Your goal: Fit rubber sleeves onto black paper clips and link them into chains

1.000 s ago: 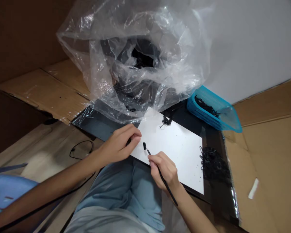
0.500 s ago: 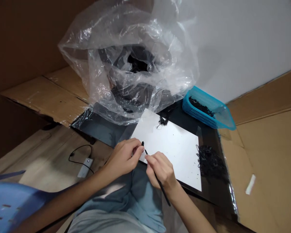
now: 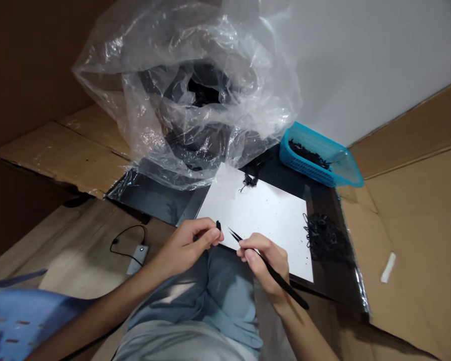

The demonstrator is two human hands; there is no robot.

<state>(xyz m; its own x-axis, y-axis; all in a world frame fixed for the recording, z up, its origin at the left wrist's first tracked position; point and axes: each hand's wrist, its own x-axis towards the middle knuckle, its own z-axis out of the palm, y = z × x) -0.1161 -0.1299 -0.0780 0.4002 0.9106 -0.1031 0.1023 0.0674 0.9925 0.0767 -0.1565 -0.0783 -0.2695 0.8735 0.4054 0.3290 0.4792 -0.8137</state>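
Head camera: the left hand pinches a tiny matte black oblong piece between thumb and forefinger, over the near left corner of the smooth white paper sheet. The right hand is curled pen-fashion round thin black pointed tweezers. Their tips, slightly apart and empty, lie just beside the piece. It looks like the moment of passing between fingers and tweezers, which calls for a fine, steady nip on so small a thing; wiry black strands are heaped by the sheet's right edge.
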